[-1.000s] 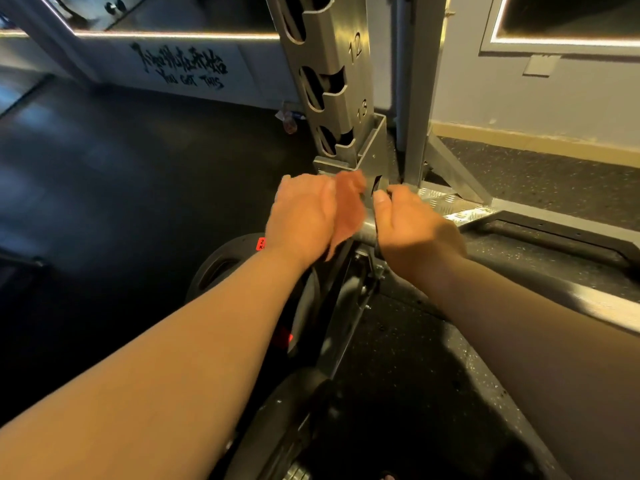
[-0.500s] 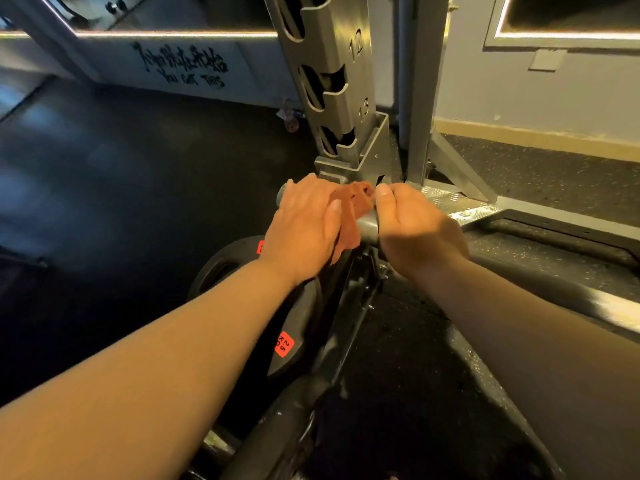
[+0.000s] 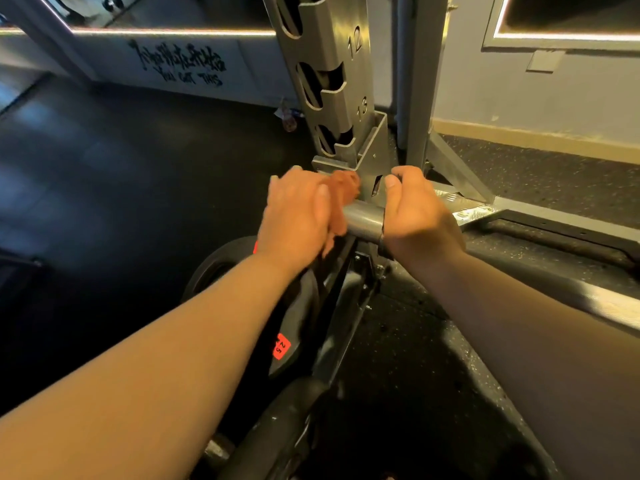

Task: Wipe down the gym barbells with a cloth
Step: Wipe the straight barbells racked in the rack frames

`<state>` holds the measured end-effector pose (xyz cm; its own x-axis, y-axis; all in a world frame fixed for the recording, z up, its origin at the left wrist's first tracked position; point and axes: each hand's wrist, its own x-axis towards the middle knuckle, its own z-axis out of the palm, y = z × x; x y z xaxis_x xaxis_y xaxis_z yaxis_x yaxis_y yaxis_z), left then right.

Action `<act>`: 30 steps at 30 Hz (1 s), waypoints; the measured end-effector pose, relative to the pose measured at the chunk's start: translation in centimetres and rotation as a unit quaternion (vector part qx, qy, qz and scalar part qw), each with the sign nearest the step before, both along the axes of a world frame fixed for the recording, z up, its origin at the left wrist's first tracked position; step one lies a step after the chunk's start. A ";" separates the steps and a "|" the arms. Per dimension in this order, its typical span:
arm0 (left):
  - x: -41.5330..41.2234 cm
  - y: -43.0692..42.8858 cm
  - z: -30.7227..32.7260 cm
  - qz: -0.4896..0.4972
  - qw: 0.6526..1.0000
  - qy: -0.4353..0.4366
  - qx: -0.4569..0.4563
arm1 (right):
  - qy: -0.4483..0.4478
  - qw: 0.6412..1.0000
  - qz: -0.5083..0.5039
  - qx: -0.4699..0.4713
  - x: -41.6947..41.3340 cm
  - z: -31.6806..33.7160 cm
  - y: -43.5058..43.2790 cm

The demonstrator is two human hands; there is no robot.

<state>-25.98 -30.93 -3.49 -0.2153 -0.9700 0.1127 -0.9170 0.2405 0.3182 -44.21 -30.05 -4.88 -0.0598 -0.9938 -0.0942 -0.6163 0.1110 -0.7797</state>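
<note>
My left hand [image 3: 294, 216] clenches the orange cloth [image 3: 341, 194] over the barbell [image 3: 363, 218] end, just in front of the rack upright [image 3: 332, 81]; my right hand [image 3: 415, 216] wraps the bar beside it. A hard stroke toward the upright could snag the cloth or rap my knuckles on steel.

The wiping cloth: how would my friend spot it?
Find the tall grey steel rack post with numbered slots. At its foot, the left hand holds a crumpled orange-red cloth on a silver barbell end. Everything nearby is hard metal.
</note>
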 end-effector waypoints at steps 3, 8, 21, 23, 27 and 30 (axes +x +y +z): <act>0.2 -1.8 -0.8 0.121 0.989 0.082 0.025 | -0.018 1.000 0.001 0.009 -0.3 -0.1 -0.6; -3.9 0.0 -2.1 -0.009 0.997 0.007 -0.081 | -0.068 0.997 -0.027 0.004 -0.7 -0.8 -2.2; -3.7 -1.2 -0.2 0.219 0.970 0.095 0.039 | 0.031 0.998 0.046 -0.019 -0.5 -0.7 -1.4; -5.1 -0.3 -0.7 0.156 0.986 0.062 -0.012 | 0.043 0.997 0.057 -0.012 -0.6 -1.2 -2.1; -5.1 0.7 -1.4 -0.051 0.999 0.008 -0.015 | -0.049 0.999 0.019 -0.002 -1.0 -1.5 -3.0; -2.8 -0.6 -1.6 -0.059 0.998 0.014 -0.013 | -0.079 0.994 -0.032 -0.072 -1.2 -1.0 -2.4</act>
<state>-28.75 -31.53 -5.05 -0.3243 -0.9346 0.1461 -0.8724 0.3552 0.3358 -45.41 -32.48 -5.86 -0.1191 -0.9922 0.0358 -0.4797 0.0259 -0.8771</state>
